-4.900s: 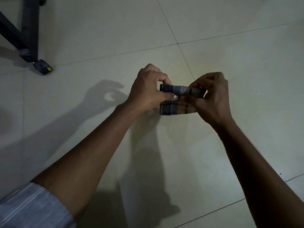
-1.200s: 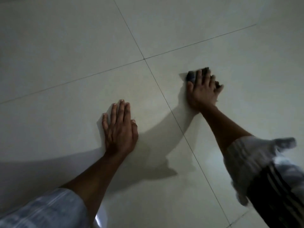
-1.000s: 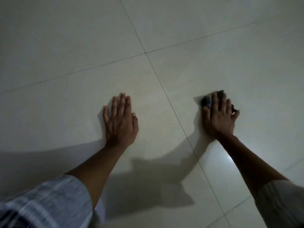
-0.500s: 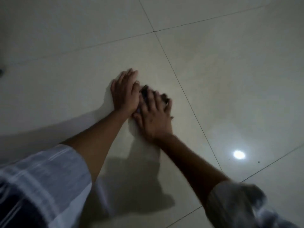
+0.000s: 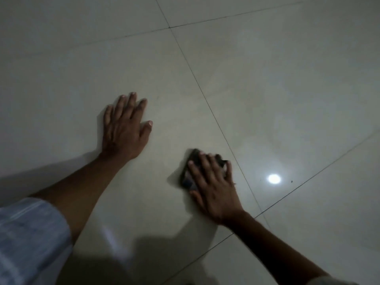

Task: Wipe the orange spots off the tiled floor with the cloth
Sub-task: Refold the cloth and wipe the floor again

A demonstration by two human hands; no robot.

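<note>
Pale glossy tiles (image 5: pixel 267 83) fill the view, crossed by thin dark grout lines (image 5: pixel 205 95), with a round white glare spot (image 5: pixel 274 178) to the right and dim light all over. No orange marks can be made out at this light level.

On the floor, under the right hand (image 5: pixel 213 186), lies the cloth (image 5: pixel 190 173): a small, dark, folded pad, with a hint of paler check near its lower edge. Only its left and far edges show past the fingers (image 5: pixel 195 168); the rest is covered. Its long axis seems to run from near-left to far-right, roughly along the hand, though blur leaves this unsure. It sits just left of a grout line, on the same tile as the left hand (image 5: pixel 125 130).

Right fingers are spread and nearly straight, pressing the cloth flat to the tile rather than curling round it. Left hand lies palm-down, fingers straight, on bare tile, well apart from the cloth. A light striped sleeve (image 5: pixel 28 239) shows at lower left.
</note>
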